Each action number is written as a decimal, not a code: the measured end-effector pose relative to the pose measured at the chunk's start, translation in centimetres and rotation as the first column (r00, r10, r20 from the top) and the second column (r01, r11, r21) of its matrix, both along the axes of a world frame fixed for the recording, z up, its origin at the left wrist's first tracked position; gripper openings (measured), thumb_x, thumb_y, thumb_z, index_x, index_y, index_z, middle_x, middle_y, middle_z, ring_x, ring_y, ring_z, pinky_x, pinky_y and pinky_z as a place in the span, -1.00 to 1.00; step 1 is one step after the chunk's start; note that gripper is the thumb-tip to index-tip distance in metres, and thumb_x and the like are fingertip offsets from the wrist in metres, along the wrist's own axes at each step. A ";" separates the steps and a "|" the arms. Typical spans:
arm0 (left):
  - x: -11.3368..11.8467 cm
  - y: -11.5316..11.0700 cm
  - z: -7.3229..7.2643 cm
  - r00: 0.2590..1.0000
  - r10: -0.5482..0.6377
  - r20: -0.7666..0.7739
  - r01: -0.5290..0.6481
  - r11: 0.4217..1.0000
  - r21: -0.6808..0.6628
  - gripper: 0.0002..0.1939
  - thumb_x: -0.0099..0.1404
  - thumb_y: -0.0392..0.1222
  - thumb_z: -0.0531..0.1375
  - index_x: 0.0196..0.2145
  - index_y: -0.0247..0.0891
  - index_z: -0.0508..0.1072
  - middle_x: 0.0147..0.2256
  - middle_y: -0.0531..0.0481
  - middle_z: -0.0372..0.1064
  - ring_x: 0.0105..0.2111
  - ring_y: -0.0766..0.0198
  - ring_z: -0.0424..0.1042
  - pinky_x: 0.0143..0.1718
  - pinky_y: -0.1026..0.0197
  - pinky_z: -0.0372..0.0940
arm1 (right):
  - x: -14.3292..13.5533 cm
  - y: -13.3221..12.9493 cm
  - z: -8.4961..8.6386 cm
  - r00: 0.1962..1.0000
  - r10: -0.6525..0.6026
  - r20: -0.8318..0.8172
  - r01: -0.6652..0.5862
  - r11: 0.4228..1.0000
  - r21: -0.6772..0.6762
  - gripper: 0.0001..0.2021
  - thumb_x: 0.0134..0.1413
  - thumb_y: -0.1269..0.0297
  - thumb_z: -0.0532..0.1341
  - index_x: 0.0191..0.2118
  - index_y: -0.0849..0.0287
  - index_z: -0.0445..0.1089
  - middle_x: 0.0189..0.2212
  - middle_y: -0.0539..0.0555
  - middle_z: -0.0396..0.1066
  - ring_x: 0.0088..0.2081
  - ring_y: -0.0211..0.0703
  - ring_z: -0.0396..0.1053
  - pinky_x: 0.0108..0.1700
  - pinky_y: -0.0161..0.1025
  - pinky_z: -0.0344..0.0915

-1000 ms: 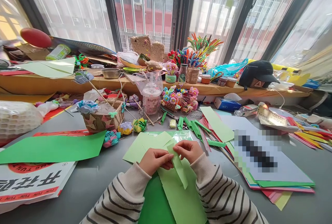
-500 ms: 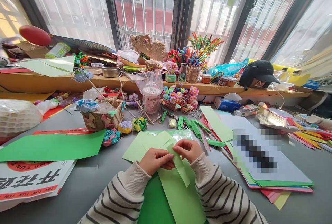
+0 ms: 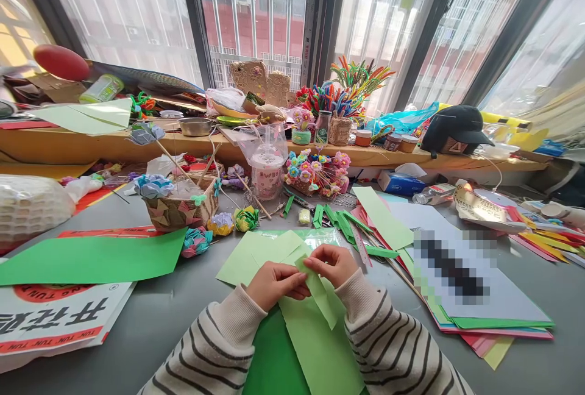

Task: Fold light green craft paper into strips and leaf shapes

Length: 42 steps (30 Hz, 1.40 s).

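A narrow light green paper strip (image 3: 321, 300) is pinched between my two hands, its long end slanting down to the right. My left hand (image 3: 280, 282) grips its left edge near the top with thumb and fingers. On the other side, my right hand (image 3: 331, 264) pinches the same strip close to its upper end. Beneath them lie a light green sheet (image 3: 320, 352) and a darker green sheet (image 3: 272, 355). Another group of light green papers (image 3: 240, 258) rests just beyond my left hand.
Folded green strips (image 3: 345, 227) and a ruler (image 3: 362, 252) lie beyond my hands. A paper stack (image 3: 498, 297) is at right, a green sheet (image 3: 91, 255) at left. Farther back stand a basket (image 3: 178, 212), a lidded cup (image 3: 267, 175) and a tissue box (image 3: 400, 183).
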<state>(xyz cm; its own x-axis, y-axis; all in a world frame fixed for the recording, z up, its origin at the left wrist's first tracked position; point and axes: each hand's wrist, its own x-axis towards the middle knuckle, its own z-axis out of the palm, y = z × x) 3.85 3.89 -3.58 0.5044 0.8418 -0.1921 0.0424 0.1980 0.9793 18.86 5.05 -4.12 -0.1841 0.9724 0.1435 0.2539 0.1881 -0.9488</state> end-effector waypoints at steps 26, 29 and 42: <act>-0.3 0.4 0.2 0.982 0.186 -0.001 -0.186 0.978 -0.094 -0.78 -0.13 -0.13 0.19 -0.63 -0.40 0.41 -0.65 -0.01 0.41 -0.54 0.29 0.40 -0.43 0.29 0.31 | -0.2 0.1 -1.0 0.989 -0.058 0.132 0.083 0.979 -0.188 -0.72 -0.45 0.12 0.22 -0.70 0.28 0.28 -0.82 -0.07 0.13 -0.73 -0.41 0.06 -0.69 -0.42 0.01; -0.2 0.4 0.2 0.980 0.197 -0.006 -0.197 0.977 -0.079 -0.78 -0.14 -0.12 0.19 -0.64 -0.39 0.41 -0.66 0.00 0.41 -0.55 0.28 0.39 -0.44 0.28 0.31 | -0.1 0.2 -1.1 0.988 -0.046 0.145 0.071 0.982 -0.175 -0.71 -0.45 0.11 0.21 -0.70 0.28 0.27 -0.81 -0.07 0.13 -0.72 -0.40 0.06 -0.69 -0.42 0.00; -0.3 0.6 -0.1 0.930 0.358 0.080 -0.357 0.934 -0.025 -0.83 -0.17 -0.17 0.22 -0.67 -0.37 0.39 -0.70 0.06 0.38 -0.62 0.33 0.37 -0.48 0.31 0.33 | 0.0 -0.1 -0.2 0.971 -0.002 0.239 0.049 0.980 -0.191 -0.72 -0.37 0.14 0.18 -0.62 0.32 0.38 -0.78 -0.06 0.11 -0.68 -0.42 -0.02 -0.66 -0.43 -0.07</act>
<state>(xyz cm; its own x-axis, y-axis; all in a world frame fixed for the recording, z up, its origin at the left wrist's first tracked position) 3.57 4.52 -3.63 0.1844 0.9676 -0.1724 -0.1129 0.1951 0.9743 18.89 4.95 -4.33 -0.1649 0.9819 -0.0930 0.4775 -0.0031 -0.8786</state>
